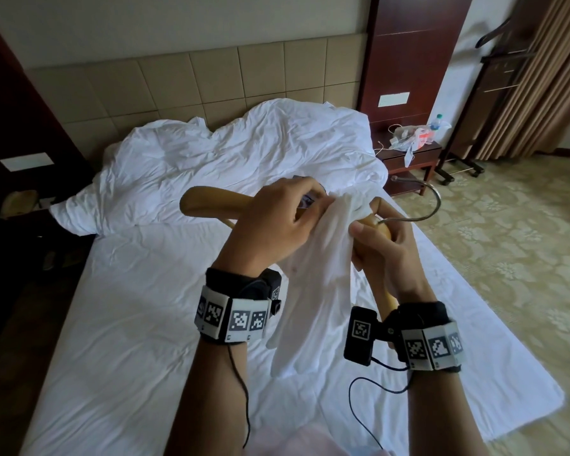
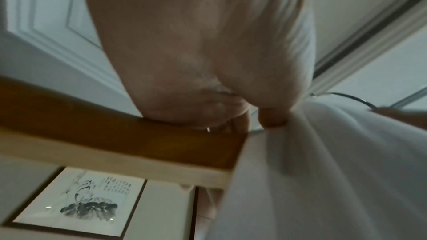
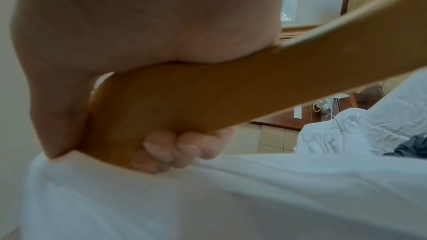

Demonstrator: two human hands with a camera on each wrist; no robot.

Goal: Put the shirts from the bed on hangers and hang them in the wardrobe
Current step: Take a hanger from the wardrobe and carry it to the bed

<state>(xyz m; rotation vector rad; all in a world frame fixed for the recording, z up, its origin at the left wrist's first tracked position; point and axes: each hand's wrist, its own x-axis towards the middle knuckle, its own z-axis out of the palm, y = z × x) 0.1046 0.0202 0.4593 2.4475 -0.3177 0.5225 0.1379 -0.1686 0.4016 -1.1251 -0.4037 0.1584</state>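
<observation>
So the person is mid-way through the "get the shirt onto the hanger" step, nothing's gone near a wardrobe yet. The right hand (image 1: pixel 384 238) is wrapped around the wooden hanger (image 1: pixel 211 202) near its middle, right by where the metal hook (image 1: pixel 422 205) comes out, fingers curled under the wood as the right wrist view shows. The left hand (image 1: pixel 277 215) is bunching up the white shirt (image 1: pixel 316 264) between thumb and fingers, right at the hanger's neck, and its palm heel looks pressed against the hanger's far arm in the left wrist view. The shirt sits between the two hands, gathered at the top and dangling down over the bed (image 1: pixel 129 307), with its lower end trailing onto the sheet. The far arm of the hanger sticks out bare to the left; the near arm runs back toward the right wrist, partly hidden by cloth, so can't say for sure if that shoulder is on. Next move probably needs the left hand to find the neck opening and pull it out over that bare arm while the right keeps the hanger steady. Thin fabric, easy to snag on the hook.
</observation>
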